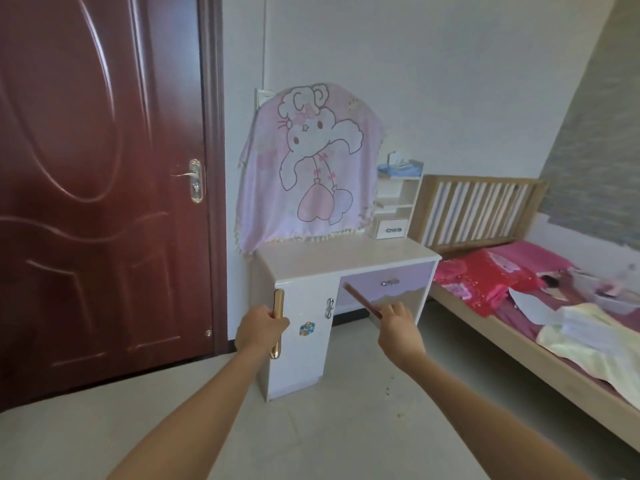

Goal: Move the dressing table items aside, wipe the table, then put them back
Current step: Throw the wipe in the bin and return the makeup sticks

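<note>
Bare dressing table [346, 252] ahead, left hand [259, 329] gripping gold bar [278, 320], right hand [398, 327] pinching brown stick [360, 301]

Both arms reach forward, left hand [260, 330] and right hand [398, 325] each closed in a grip.

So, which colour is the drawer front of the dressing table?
Pale purple; the drawer front shows plainly in the head view.

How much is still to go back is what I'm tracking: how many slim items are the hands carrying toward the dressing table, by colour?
gold slim item, held in the left hand: 1
red-brown slim item, held in the right hand: 1
Total: 2
</note>
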